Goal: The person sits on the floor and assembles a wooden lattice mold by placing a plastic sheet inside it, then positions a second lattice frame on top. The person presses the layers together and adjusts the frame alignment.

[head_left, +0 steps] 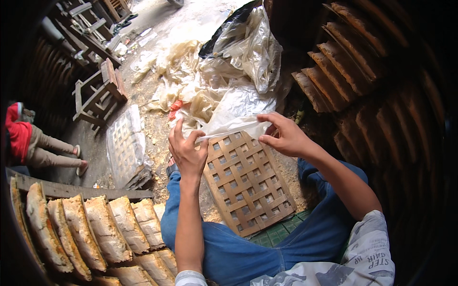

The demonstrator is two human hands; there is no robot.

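Observation:
A woven bamboo lattice panel (250, 183) leans tilted between my knees, its lower end by a green crate-like surface (281, 231). Across its far end stretches the edge of a thin, clear plastic bag (234, 126). My left hand (187, 151) has hold of the plastic near the panel's far left corner, fingers curled. On the other side, my right hand (287, 135) pinches the plastic between thumb and fingers, just above the far right corner. Both hands sit slightly apart, with the film spanning between them.
Crumpled plastic sheets (210, 78) heap up ahead. Plastic-wrapped lattice panels (126, 145) lie stacked at left, near a wooden stool (100, 93). Rows of crusty, pale slabs (107, 229) stand at lower left; more slabs (343, 62) rise at right. A person in red (38, 138) is far left.

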